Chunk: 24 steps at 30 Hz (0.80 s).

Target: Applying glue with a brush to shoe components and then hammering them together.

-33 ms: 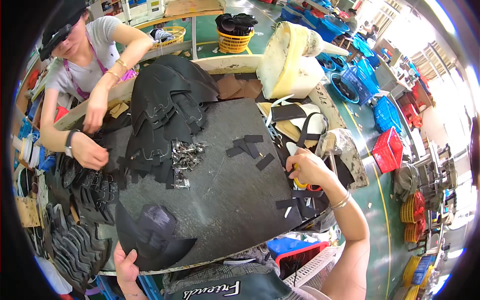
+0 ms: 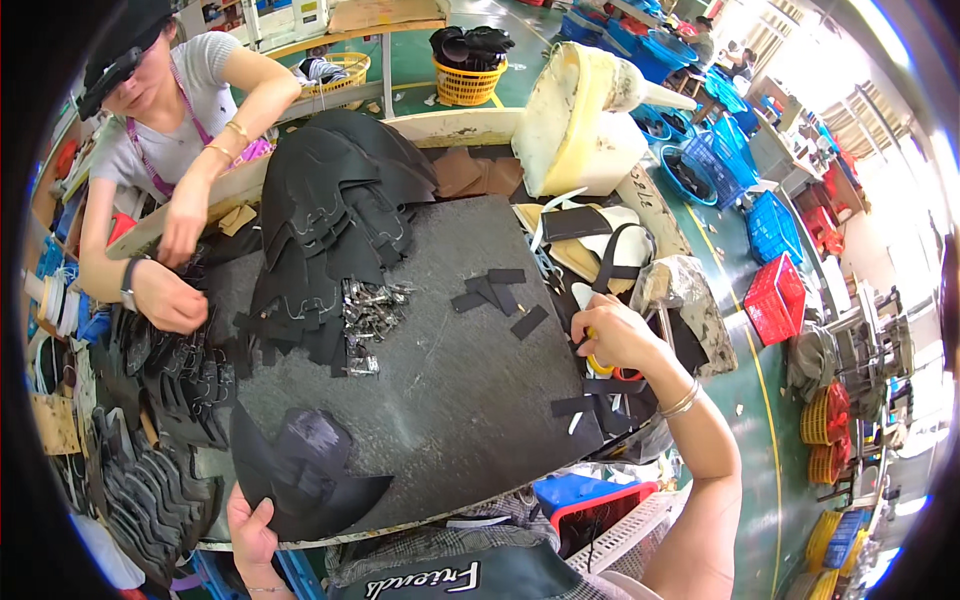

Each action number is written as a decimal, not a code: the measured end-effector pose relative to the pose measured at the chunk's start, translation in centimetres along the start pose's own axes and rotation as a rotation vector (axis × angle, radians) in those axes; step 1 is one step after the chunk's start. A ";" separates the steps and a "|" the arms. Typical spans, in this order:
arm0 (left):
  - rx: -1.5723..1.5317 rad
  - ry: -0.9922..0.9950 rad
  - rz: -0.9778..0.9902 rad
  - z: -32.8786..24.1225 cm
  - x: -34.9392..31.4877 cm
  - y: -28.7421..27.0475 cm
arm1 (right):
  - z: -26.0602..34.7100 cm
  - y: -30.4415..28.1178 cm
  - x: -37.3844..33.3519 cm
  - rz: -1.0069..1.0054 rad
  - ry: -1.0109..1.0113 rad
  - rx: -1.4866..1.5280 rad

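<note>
Green flooring point(image 2: 750, 430) is surrounding the worktable point(image 2: 715, 325). One black piece point(image 2: 300, 475) is lying at the left hand point(image 2: 252, 525), curved, pointed at its corners, showing a shiny greyish patch; thumb and fingers are pinching its near edge. Both hands are resting well apart. The right hand point(image 2: 615, 335) is curling over a yellow handle point(image 2: 600, 372), hiding most of it; firmness of grip cannot be told. Dark, scuffed board point(image 2: 450, 400) is spanning between the hands. Beyond the left hand, a black pile point(image 2: 330, 190) is rising beside metal clasps point(image 2: 370, 315); a co-worker point(image 2: 210, 80) is leaning in farther left. Black strips point(image 2: 490, 292) are lying left of the right hand.
</note>
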<state>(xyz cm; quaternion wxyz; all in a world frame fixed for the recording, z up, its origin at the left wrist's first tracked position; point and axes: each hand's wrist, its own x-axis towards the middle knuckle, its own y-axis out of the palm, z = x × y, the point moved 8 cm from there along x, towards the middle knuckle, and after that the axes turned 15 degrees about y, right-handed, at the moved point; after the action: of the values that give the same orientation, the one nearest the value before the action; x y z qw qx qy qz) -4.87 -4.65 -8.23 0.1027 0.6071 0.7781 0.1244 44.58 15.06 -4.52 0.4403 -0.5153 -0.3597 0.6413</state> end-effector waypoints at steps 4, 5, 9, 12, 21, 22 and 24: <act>-0.001 -0.002 -0.004 0.2 -0.1 0.0 | -0.9 -1.1 0.7 0.085 0.014 0.134; -0.004 0.003 -0.004 0.1 -0.1 0.2 | -0.8 -2.7 0.2 -0.027 -0.107 0.297; -0.012 0.001 -0.002 -0.1 0.0 0.4 | 0.5 -2.6 -1.5 0.156 -0.088 0.275; -0.022 -0.008 -0.006 -0.2 0.0 0.4 | 1.4 -0.2 -1.4 0.139 -0.136 0.110; -0.030 0.000 -0.004 -0.2 0.1 0.6 | 1.8 0.5 -3.4 -0.072 -0.368 -0.021; -0.029 0.000 -0.005 -0.2 0.1 0.5 | 2.0 0.1 -3.2 -0.123 -0.292 -0.006; -0.038 -0.009 -0.009 -0.1 0.1 0.4 | 1.8 -0.3 -2.9 -0.175 -0.213 0.008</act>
<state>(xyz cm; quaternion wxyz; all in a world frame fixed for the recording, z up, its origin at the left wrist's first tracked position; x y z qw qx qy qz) -4.56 -4.44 -7.98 0.1183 0.6020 0.7779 0.1358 43.12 12.47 -2.92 0.4558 -0.4092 -0.4457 0.6528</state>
